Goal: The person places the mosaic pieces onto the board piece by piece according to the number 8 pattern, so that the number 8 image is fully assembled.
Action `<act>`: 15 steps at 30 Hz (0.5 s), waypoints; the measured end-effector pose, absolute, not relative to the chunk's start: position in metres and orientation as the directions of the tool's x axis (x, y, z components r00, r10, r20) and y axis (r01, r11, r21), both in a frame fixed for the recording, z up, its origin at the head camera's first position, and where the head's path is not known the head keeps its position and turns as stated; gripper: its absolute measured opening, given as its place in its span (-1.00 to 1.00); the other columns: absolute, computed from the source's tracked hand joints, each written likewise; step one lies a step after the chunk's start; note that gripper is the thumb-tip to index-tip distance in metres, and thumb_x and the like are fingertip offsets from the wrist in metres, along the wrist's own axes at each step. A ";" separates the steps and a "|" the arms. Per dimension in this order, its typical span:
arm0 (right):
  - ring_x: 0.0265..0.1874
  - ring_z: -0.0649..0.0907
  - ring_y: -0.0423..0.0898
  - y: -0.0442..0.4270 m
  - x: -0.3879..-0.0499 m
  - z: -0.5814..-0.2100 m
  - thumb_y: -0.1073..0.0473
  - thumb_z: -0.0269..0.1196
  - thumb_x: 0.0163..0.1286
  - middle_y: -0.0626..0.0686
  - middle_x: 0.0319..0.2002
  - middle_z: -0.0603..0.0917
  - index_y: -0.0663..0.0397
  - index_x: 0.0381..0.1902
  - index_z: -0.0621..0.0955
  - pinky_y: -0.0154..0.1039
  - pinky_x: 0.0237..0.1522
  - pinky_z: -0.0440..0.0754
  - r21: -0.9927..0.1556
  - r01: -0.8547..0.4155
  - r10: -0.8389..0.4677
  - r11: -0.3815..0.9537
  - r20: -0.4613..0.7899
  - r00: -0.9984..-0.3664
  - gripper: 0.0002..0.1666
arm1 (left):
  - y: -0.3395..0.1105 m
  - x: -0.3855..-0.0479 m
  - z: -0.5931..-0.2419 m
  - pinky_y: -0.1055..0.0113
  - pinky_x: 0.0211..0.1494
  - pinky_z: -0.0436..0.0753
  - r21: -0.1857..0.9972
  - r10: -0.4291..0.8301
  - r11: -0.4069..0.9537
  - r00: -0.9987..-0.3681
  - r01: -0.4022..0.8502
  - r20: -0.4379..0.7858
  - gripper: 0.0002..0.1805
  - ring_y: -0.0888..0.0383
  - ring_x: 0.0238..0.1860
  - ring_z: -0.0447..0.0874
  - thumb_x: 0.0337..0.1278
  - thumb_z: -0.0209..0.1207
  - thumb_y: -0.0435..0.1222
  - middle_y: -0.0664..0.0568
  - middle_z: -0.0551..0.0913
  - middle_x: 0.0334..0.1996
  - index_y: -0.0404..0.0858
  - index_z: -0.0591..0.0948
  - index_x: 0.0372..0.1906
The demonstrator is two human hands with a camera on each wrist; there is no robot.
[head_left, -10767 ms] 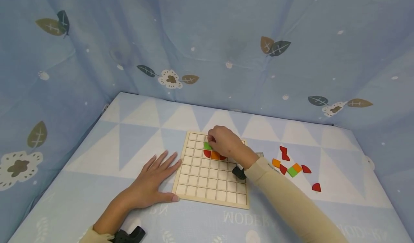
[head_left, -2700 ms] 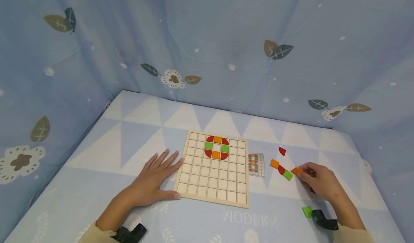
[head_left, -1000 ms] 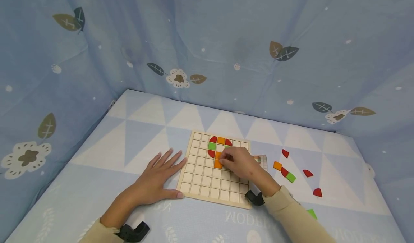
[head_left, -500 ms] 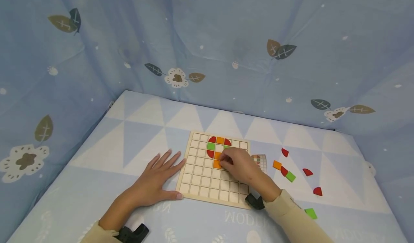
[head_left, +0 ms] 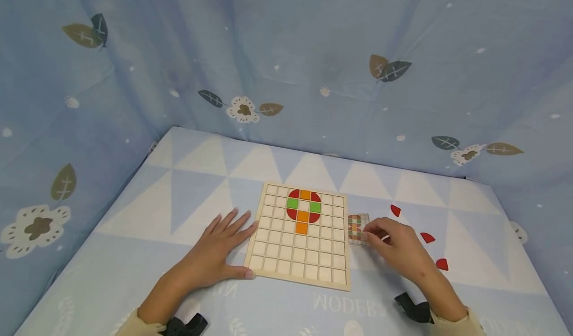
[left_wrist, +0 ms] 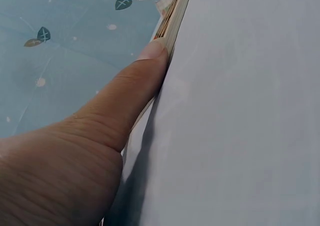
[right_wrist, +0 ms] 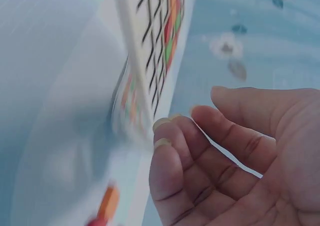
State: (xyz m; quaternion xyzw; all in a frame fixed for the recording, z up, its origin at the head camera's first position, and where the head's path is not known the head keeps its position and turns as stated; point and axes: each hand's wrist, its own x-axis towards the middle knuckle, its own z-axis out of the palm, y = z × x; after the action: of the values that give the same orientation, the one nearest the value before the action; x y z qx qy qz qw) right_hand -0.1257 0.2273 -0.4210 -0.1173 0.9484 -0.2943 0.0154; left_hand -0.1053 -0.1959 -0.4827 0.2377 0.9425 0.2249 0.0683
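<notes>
A wooden grid board [head_left: 291, 266] lies on the table. Set into it is a ring of red quarter-round, orange and green pieces, with one more orange square [head_left: 302, 228] directly below. My left hand [head_left: 212, 259] lies flat with spread fingers, fingertips and thumb against the board's left side; the left wrist view has its thumb [left_wrist: 130, 90] along the board's edge. My right hand [head_left: 398, 249] hovers just right of a small printed pattern card [head_left: 355, 226], fingers loosely bent. In the right wrist view thumb and fingers are apart, holding nothing.
Three loose red quarter-round pieces [head_left: 427, 237] lie right of my right hand, which hides other loose pieces from the head view. An orange piece [right_wrist: 109, 201] shows blurred in the right wrist view. A patterned blue curtain [head_left: 286, 67] closes off the back.
My right hand let go of the orange square below the ring and moved right, off the board. Since the oldest frame the ring gained pieces. The left hand stays put.
</notes>
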 end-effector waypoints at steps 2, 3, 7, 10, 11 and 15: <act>-0.29 0.66 -0.16 0.242 -0.123 -0.420 0.21 0.44 0.41 -0.10 -0.23 0.74 0.03 -0.13 0.74 -0.25 -0.28 0.70 -0.534 -0.198 -0.212 0.822 0.037 -0.977 -0.88 | -0.196 -0.105 -0.482 -0.16 0.64 -0.23 0.456 0.472 0.789 -0.881 0.411 -0.022 0.23 -0.08 0.69 -0.25 -0.12 0.35 0.47 0.08 0.02 0.68 0.08 0.22 0.67; -0.28 0.67 -0.13 0.249 -0.122 -0.420 0.21 0.43 0.41 -0.08 -0.22 0.74 0.04 -0.12 0.74 -0.24 -0.28 0.71 -0.521 -0.189 -0.201 0.832 0.036 -0.979 -0.87 | -0.197 -0.105 -0.482 -0.16 0.64 -0.23 0.453 0.469 0.792 -0.883 0.409 -0.021 0.23 -0.08 0.69 -0.24 -0.13 0.36 0.47 0.09 0.03 0.68 0.08 0.22 0.67; -0.23 0.70 -0.01 0.279 -0.118 -0.420 0.16 0.40 0.45 0.04 -0.13 0.75 0.13 -0.04 0.73 -0.12 -0.26 0.71 -0.472 -0.123 -0.138 0.873 0.002 -0.990 -0.79 | -0.197 -0.105 -0.482 -0.15 0.64 -0.22 0.453 0.466 0.791 -0.884 0.411 -0.011 0.24 -0.07 0.69 -0.24 -0.15 0.39 0.44 0.09 0.03 0.68 0.09 0.22 0.67; -0.18 0.71 0.08 0.302 -0.114 -0.422 0.18 0.35 0.48 0.13 -0.07 0.74 0.18 0.02 0.72 -0.02 -0.23 0.71 -0.441 -0.073 -0.092 0.894 -0.020 -0.996 -0.75 | -0.197 -0.105 -0.483 -0.16 0.63 -0.23 0.467 0.475 0.780 -0.880 0.418 -0.005 0.23 -0.08 0.69 -0.24 -0.13 0.40 0.43 0.08 0.03 0.68 0.09 0.21 0.67; -0.18 0.71 0.11 0.308 -0.112 -0.423 0.20 0.34 0.48 0.17 -0.06 0.73 0.21 0.04 0.72 0.01 -0.23 0.72 -0.432 -0.066 -0.084 0.899 -0.021 -0.996 -0.74 | -0.196 -0.105 -0.483 -0.16 0.63 -0.23 0.472 0.477 0.775 -0.879 0.420 -0.002 0.22 -0.08 0.69 -0.24 -0.12 0.39 0.43 0.08 0.03 0.68 0.08 0.22 0.67; -0.15 0.70 0.17 0.323 -0.111 -0.431 0.24 0.31 0.48 0.25 -0.04 0.72 0.30 0.09 0.69 0.06 -0.23 0.73 -0.402 -0.027 -0.046 0.915 -0.037 -0.998 -0.69 | -0.196 -0.106 -0.485 -0.17 0.63 -0.23 0.477 0.480 0.771 -0.877 0.421 -0.002 0.22 -0.08 0.69 -0.25 -0.11 0.38 0.44 0.07 0.03 0.68 0.08 0.21 0.67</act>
State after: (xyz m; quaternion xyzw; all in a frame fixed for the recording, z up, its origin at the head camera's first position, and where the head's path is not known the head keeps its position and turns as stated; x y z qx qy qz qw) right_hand -0.1106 0.3234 -0.4308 -0.0188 0.9783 -0.2052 0.0228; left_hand -0.1058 -0.1964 -0.4847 0.2399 0.9391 0.2382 0.0619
